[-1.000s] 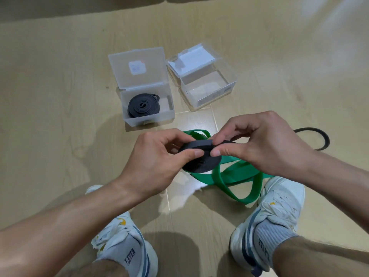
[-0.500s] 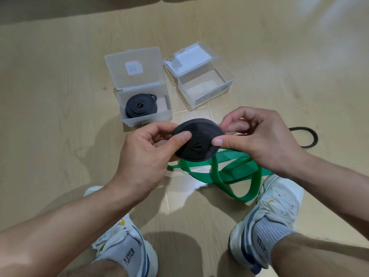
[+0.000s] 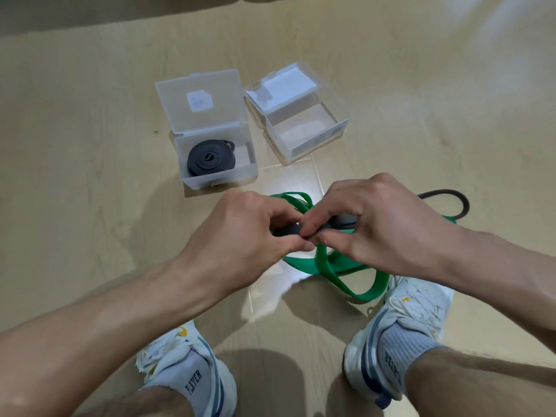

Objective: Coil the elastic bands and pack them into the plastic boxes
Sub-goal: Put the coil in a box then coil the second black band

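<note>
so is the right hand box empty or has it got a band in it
Empty: the right box stands open with a bare bottom; the left box holds a coiled black band.

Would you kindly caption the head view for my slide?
Both hands pinch a coiled black band above a green band.

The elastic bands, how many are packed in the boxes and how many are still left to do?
One looks done: a coiled black band lies in the left box. A second black band is in hand, pinched between the left hand and right hand. The right box looks empty. The green band lies loose on the floor, not yet coiled.
</note>
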### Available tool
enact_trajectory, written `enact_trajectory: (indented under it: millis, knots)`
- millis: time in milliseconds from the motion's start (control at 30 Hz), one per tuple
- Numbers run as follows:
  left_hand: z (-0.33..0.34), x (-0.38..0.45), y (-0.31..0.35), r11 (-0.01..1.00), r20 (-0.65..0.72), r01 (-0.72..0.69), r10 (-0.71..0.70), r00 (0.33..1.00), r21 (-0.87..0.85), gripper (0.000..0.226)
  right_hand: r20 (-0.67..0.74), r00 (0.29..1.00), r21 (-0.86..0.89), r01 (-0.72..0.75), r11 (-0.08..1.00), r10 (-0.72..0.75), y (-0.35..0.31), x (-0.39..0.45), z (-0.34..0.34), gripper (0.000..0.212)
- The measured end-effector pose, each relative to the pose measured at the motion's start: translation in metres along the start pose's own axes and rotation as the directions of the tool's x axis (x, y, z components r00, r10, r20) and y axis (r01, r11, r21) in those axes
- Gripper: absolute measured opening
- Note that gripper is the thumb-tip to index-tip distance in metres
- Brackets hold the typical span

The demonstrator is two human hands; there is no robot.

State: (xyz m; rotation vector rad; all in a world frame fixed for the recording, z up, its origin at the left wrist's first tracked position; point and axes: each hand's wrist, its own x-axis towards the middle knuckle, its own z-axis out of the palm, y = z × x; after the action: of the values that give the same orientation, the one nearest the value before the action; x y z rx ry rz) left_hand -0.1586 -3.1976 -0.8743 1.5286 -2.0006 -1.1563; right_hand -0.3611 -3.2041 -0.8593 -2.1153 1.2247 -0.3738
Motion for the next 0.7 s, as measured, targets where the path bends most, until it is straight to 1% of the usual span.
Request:
enact_trajectory:
  millis: [100, 167, 233, 333, 400, 500, 567, 633, 700]
  knots:
    - [-0.004, 0.0, -0.001, 0.995, -0.006, 0.026, -0.027, 1.0, -0.097, 0.019, -0.018, 0.996, 0.157, -0.08, 0.984, 0.084, 0.0, -0.002, -0.001, 0.024]
    - [-0.006, -0.001, -0.003, 0.994, -0.025, 0.027, -0.03, 0.999, -0.107, 0.018, -0.01, 0.992, 0.269, -0.117, 0.956, 0.125, -0.001, -0.001, -0.003, 0.032]
    - [-0.009, 0.0, -0.004, 0.988, -0.042, 0.049, -0.055, 0.998, -0.144, 0.018, -0.01, 0.987, 0.34, -0.147, 0.929, 0.16, 0.001, 0.0, -0.005, 0.03]
    - [-0.011, -0.001, -0.011, 0.946, -0.073, 0.122, -0.15, 0.986, -0.301, 0.016, -0.066, 0.974, 0.379, -0.178, 0.908, 0.219, 0.009, 0.001, -0.01, 0.02]
    - [-0.012, -0.002, -0.016, 0.907, -0.096, 0.142, -0.195, 0.976, -0.397, 0.015, -0.099, 0.962, 0.427, -0.189, 0.884, 0.253, 0.011, 0.001, -0.013, 0.019]
    - [-0.008, -0.004, -0.016, 0.828, -0.11, 0.168, -0.265, 0.958, -0.534, 0.016, -0.135, 0.955, 0.523, -0.159, 0.837, 0.266, 0.011, 0.003, -0.012, 0.021]
    - [-0.005, -0.004, -0.017, 0.793, -0.104, 0.176, -0.288, 0.952, -0.583, 0.02, -0.151, 0.952, 0.555, -0.142, 0.82, 0.267, 0.01, 0.004, -0.01, 0.022]
    - [-0.003, -0.004, -0.019, 0.78, -0.068, 0.184, -0.279, 0.958, -0.598, 0.022, -0.158, 0.951, 0.569, -0.132, 0.812, 0.265, 0.01, 0.003, -0.009, 0.021]
    - [-0.003, -0.004, -0.017, 0.814, -0.029, 0.196, -0.253, 0.967, -0.547, 0.018, -0.167, 0.954, 0.525, -0.129, 0.841, 0.25, 0.009, 0.001, -0.008, 0.019]
